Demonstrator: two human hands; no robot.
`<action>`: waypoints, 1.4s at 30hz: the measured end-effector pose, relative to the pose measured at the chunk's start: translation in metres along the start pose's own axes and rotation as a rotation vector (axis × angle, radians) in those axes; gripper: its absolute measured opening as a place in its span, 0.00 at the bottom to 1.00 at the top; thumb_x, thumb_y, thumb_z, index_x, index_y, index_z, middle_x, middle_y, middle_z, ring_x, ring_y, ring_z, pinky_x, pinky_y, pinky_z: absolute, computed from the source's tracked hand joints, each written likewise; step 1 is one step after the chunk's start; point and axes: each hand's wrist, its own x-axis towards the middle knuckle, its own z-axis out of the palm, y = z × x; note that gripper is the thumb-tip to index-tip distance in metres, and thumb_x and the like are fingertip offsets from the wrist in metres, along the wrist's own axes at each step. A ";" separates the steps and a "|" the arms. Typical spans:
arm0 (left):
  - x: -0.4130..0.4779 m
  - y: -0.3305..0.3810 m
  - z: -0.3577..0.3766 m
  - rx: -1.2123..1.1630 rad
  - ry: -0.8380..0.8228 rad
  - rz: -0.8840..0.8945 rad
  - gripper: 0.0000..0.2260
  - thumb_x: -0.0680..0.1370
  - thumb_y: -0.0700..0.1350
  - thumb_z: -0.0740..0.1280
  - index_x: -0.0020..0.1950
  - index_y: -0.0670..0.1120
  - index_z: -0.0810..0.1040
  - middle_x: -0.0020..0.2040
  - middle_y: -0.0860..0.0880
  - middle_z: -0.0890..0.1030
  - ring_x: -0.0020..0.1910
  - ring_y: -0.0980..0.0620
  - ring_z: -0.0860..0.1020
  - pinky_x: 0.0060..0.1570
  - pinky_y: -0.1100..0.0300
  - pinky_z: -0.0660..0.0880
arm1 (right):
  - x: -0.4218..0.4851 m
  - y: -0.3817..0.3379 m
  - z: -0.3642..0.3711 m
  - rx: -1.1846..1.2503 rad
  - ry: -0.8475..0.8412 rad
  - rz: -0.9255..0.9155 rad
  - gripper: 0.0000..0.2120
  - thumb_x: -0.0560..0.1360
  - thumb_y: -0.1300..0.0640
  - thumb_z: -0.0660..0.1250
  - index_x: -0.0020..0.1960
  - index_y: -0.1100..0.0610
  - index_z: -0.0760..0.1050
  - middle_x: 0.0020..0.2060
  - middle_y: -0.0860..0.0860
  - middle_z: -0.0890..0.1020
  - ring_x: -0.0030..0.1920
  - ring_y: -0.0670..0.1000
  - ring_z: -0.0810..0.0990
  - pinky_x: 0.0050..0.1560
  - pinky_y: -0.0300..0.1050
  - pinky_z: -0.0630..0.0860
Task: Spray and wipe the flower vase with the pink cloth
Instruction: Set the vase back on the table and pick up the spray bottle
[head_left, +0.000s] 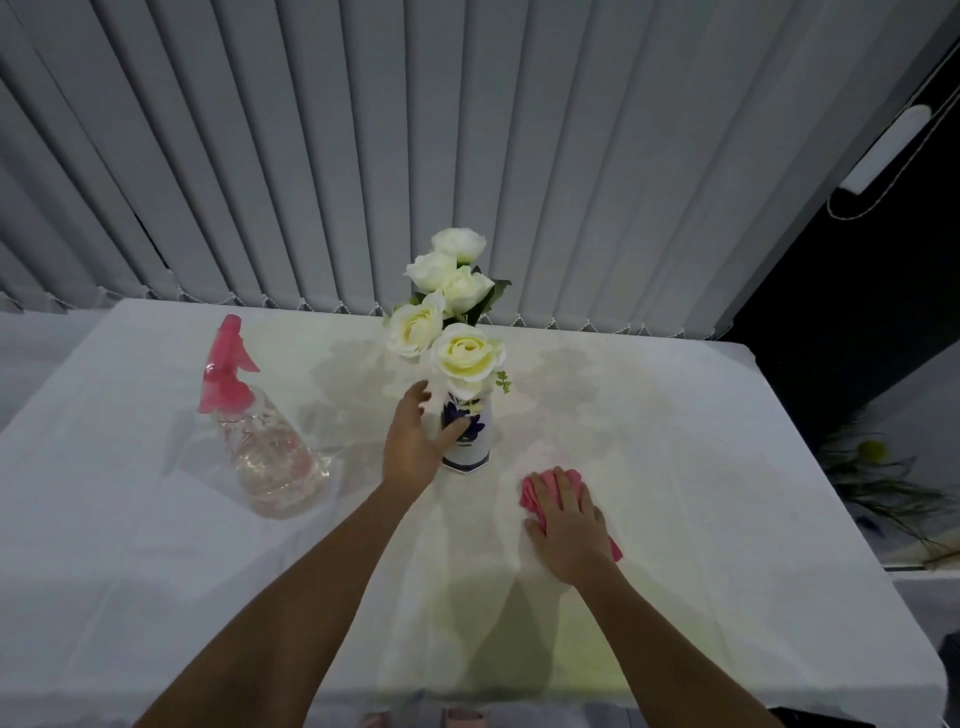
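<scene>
Mostly hidden under the flat, spread right hand (569, 525), the pink cloth (531, 494) peeks out; left hand (415, 441) cups the vase (470, 441).

Dim, cool light fell from above me; my arms cast soft shadows on the desk (675, 415). Edges bowed, detail was soft, and the white roses (467, 358) glared.

vase (470, 439) wht/blue, upright, mid-table | pink cloth (535, 493) flat, R of vase
</scene>
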 end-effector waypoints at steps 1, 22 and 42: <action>-0.008 -0.013 -0.006 0.061 0.001 -0.024 0.32 0.71 0.50 0.73 0.71 0.46 0.65 0.64 0.49 0.74 0.61 0.50 0.73 0.57 0.58 0.70 | -0.002 -0.001 0.000 -0.004 -0.004 0.009 0.30 0.81 0.43 0.49 0.77 0.48 0.40 0.78 0.54 0.45 0.76 0.63 0.45 0.75 0.59 0.52; -0.048 -0.043 -0.127 -0.003 0.675 -0.238 0.49 0.65 0.58 0.76 0.76 0.48 0.51 0.76 0.46 0.61 0.73 0.46 0.63 0.71 0.48 0.64 | -0.001 0.002 0.020 -0.052 0.250 -0.071 0.28 0.79 0.43 0.53 0.75 0.54 0.56 0.74 0.59 0.61 0.71 0.66 0.62 0.68 0.62 0.65; -0.086 -0.029 -0.118 0.214 0.484 -0.235 0.31 0.67 0.55 0.75 0.64 0.47 0.68 0.61 0.46 0.79 0.58 0.41 0.77 0.58 0.48 0.72 | -0.017 0.014 0.003 0.140 0.209 -0.014 0.21 0.80 0.57 0.56 0.72 0.48 0.64 0.71 0.53 0.67 0.63 0.60 0.70 0.61 0.54 0.70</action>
